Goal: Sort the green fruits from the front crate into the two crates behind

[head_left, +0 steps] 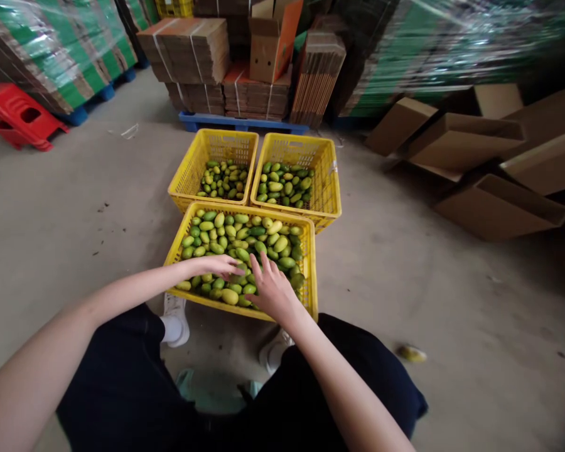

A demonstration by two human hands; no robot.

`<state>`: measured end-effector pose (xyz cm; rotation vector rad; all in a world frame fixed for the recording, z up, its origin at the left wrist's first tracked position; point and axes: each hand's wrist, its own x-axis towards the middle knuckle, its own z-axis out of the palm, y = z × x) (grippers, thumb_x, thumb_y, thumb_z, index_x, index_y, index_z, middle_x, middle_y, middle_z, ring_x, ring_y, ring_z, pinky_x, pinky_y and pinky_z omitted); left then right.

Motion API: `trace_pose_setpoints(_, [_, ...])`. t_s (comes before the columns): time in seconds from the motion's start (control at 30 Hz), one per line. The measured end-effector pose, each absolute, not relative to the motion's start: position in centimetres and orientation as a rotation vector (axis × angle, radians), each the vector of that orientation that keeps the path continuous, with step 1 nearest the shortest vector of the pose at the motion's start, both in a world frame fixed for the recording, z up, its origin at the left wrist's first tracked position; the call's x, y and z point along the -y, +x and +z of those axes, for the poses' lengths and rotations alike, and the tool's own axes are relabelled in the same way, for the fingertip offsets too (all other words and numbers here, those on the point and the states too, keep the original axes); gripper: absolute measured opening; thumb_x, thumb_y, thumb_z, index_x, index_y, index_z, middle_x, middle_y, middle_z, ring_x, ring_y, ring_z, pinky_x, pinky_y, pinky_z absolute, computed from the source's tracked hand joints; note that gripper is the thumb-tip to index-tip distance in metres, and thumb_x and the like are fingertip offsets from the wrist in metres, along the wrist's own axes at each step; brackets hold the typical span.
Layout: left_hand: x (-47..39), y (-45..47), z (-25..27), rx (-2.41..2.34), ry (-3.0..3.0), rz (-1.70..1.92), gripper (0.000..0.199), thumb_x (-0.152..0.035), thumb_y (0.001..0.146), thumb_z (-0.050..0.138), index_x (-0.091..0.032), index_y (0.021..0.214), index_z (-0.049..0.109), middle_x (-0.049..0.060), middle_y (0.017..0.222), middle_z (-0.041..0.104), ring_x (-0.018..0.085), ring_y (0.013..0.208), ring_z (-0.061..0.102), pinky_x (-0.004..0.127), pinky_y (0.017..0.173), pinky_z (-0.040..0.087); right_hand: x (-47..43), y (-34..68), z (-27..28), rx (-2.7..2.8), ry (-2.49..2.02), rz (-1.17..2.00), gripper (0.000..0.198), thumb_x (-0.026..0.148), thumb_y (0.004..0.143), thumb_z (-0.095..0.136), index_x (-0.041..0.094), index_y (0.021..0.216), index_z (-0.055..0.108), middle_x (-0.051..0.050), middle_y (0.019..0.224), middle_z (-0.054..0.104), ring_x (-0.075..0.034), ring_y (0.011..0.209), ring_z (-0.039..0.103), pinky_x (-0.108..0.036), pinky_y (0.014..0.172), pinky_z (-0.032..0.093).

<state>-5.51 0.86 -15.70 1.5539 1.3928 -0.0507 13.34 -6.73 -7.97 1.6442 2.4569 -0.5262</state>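
Note:
Before me stands a yellow plastic crate point(312, 270) filled with green and yellowish mangoes point(230, 296). My left hand point(222, 267) reaches in from the left over the fruit, fingers stretched out, their tips close to a green mango near the crate's middle. Whether those tips touch it I cannot tell. Just to its right, my right hand point(274, 290) hovers low over the mangoes with its fingers spread and nothing held in them. The two hands are a short gap apart.
Behind stand a left yellow crate point(181, 179) and a right yellow crate point(330, 188), both partly filled with mangoes. Flattened cartons point(193, 53) sit on a blue pallet point(245, 123). Open cardboard boxes point(499, 213) lie right, a red stool point(21, 116) left. One mango point(412, 353) is on the floor.

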Motion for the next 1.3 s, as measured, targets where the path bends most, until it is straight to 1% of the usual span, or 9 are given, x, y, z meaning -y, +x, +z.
trace_pose_setpoints(0.13, [1.4,-3.2,-12.8,-0.979,1.055,0.058,0.027,-0.032,0.095,0.046,-0.019,0.103,0.069,0.007,0.096,0.074,0.018,0.092,0.069,0.033,0.088,0.053,6.8,13.0,-7.4,-2.494,1.697,-0.665,0.050,0.030,0.088,0.061,0.010,0.132,0.049,-0.021,0.128,0.058,-0.029,0.113,0.060,-0.038,0.092,0.050])
trace_pose_setpoints(0.27, [-0.7,-3.8,-12.8,-1.067,1.292,-0.071,0.045,-0.030,0.100,0.027,-0.017,0.104,0.069,0.008,0.104,0.074,0.019,0.098,0.069,0.031,0.089,0.053,6.3,12.9,-6.9,-2.401,1.806,-0.657,0.030,0.028,0.087,0.059,0.012,0.113,0.057,-0.016,0.113,0.062,-0.027,0.105,0.064,-0.031,0.084,0.051])
trace_pose_setpoints(0.4, [-3.6,-5.4,-16.5,-1.498,1.889,-0.277,0.031,-0.030,0.093,0.046,-0.019,0.117,0.064,0.010,0.125,0.067,0.025,0.120,0.059,0.034,0.099,0.047,6.0,13.3,-6.8,-2.253,1.798,-0.603,0.034,0.027,0.084,0.060,0.011,0.114,0.058,-0.019,0.113,0.064,-0.029,0.102,0.066,-0.032,0.077,0.053])
trace_pose_setpoints(0.53, [-5.1,-7.1,-20.0,-1.713,1.987,-0.403,0.040,-0.017,0.084,0.053,-0.013,0.123,0.057,0.020,0.135,0.055,0.034,0.126,0.053,0.044,0.102,0.044,6.3,13.8,-6.8,-2.126,1.689,-0.638,0.036,0.019,0.081,0.061,0.008,0.115,0.062,-0.020,0.114,0.066,-0.029,0.100,0.069,-0.032,0.076,0.055])
trace_pose_setpoints(0.67, [-5.6,-9.1,-21.4,-1.737,2.055,-0.523,0.050,-0.016,0.078,0.058,-0.014,0.128,0.053,0.020,0.134,0.055,0.032,0.126,0.051,0.042,0.099,0.046,6.5,14.0,-6.5,-2.066,1.609,-0.686,0.037,0.018,0.081,0.062,0.008,0.116,0.065,-0.021,0.114,0.068,-0.028,0.100,0.070,-0.031,0.077,0.055])
trace_pose_setpoints(0.83, [-5.9,-10.9,-21.9,-1.645,2.153,-0.567,0.054,-0.020,0.082,0.057,-0.020,0.135,0.049,0.013,0.140,0.051,0.028,0.128,0.049,0.036,0.102,0.044,6.3,14.0,-6.4,-2.066,1.605,-0.665,0.038,0.018,0.082,0.063,0.008,0.119,0.064,-0.021,0.117,0.067,-0.027,0.100,0.071,-0.030,0.078,0.055])
trace_pose_setpoints(0.97, [-5.9,-10.8,-22.4,-1.619,2.178,-0.576,0.049,-0.033,0.081,0.064,-0.021,0.128,0.056,0.013,0.136,0.052,0.030,0.125,0.051,0.036,0.100,0.046,6.0,13.9,-6.2,-2.085,1.604,-0.664,0.039,0.019,0.081,0.064,0.007,0.117,0.065,-0.021,0.116,0.068,-0.029,0.107,0.067,-0.032,0.082,0.054])
trace_pose_setpoints(1.1, [-5.7,-9.9,-22.3,-1.633,2.182,-0.535,0.039,-0.032,0.080,0.066,-0.019,0.117,0.062,0.014,0.135,0.053,0.032,0.127,0.049,0.037,0.099,0.045,5.6,13.9,-6.1,-2.106,1.591,-0.625,0.040,0.025,0.081,0.064,0.010,0.118,0.064,-0.020,0.116,0.069,-0.030,0.114,0.063,-0.033,0.084,0.053])
trace_pose_setpoints(1.3, [-4.6,-9.7,-21.2,-1.635,2.084,-0.481,0.035,-0.033,0.073,0.074,-0.021,0.105,0.066,0.010,0.112,0.069,0.030,0.109,0.063,0.034,0.089,0.049,5.5,13.4,-5.8,-2.118,1.582,-0.576,0.040,0.022,0.082,0.061,0.011,0.120,0.064,-0.020,0.117,0.068,-0.029,0.112,0.064,-0.032,0.084,0.052])
